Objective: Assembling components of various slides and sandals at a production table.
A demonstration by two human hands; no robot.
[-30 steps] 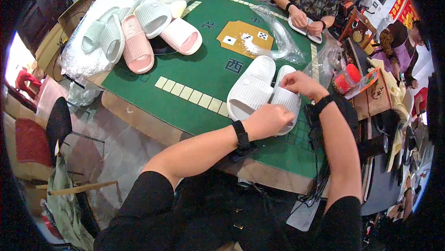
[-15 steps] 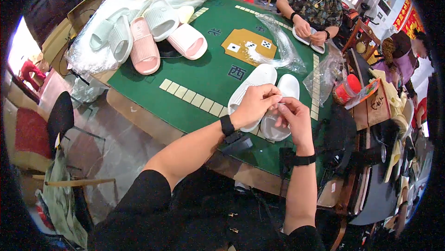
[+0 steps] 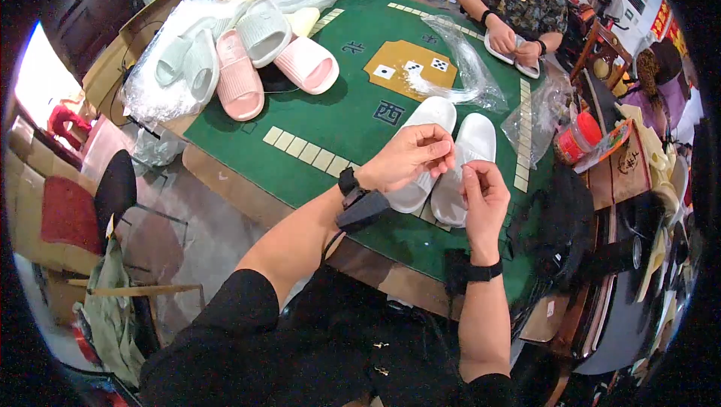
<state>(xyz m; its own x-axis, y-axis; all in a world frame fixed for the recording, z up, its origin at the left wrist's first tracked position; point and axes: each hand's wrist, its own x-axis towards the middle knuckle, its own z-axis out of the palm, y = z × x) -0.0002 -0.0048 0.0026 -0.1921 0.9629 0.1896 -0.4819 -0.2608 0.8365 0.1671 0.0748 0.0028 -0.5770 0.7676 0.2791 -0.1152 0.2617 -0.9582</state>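
Note:
A pair of white slide slippers lies side by side on the green table: the left slipper (image 3: 435,113) is partly behind my left hand, the right slipper (image 3: 476,135) partly behind my right. My left hand (image 3: 409,158) hovers over the left one, thumb and fingertips drawn together. Close beside it, my right hand (image 3: 486,195) is closed in a pinch, thumb against forefinger. Anything between either hand's fingertips is too small to name. Small white bits (image 3: 413,81) are scattered on the table's yellow-brown centre panel, beyond the slippers.
Pink slippers (image 3: 239,84) and grey-green slippers (image 3: 264,31) are piled on clear plastic at the table's (image 3: 330,114) far left. A clear plastic bag (image 3: 481,76) lies beyond the white pair. A red-lidded jar (image 3: 578,137) stands right. Across the table, a person's hands (image 3: 514,45) hold white slippers.
My hands, formerly touching at the fingertips, have come apart. The left has shifted slightly up and left, the right slightly right. The view has tilted a little.

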